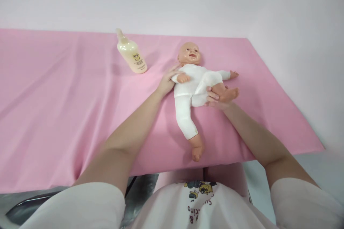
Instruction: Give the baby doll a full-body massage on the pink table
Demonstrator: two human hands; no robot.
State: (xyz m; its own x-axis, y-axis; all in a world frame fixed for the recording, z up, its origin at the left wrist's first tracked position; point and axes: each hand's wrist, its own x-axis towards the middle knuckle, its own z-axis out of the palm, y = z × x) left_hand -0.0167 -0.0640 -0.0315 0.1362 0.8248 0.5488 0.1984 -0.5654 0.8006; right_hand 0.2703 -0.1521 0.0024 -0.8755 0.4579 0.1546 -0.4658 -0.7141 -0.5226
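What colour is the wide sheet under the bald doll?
The sheet is pink, best in head view.

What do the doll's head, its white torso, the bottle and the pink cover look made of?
Doll's head: likely vinyl, satin, with soft highlights. White torso: matte, no glints; cloth or coating, unclear. Bottle: probably plastic, glossy, bright reflections. Pink cover: fabric or leatherette, low sheen, soft folds.

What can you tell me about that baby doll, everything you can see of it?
The doll has a bald head, hands and bare feet that look like smooth plastic; its body and limbs are white, whether cloth or molded I cannot tell. It lies on its back on the pink cover, head toward the far edge. One leg stretches toward the near edge; the other is bent, its foot pointing picture-right. Fingers of the left hand touch one arm; those of the right hand hold the bent leg.
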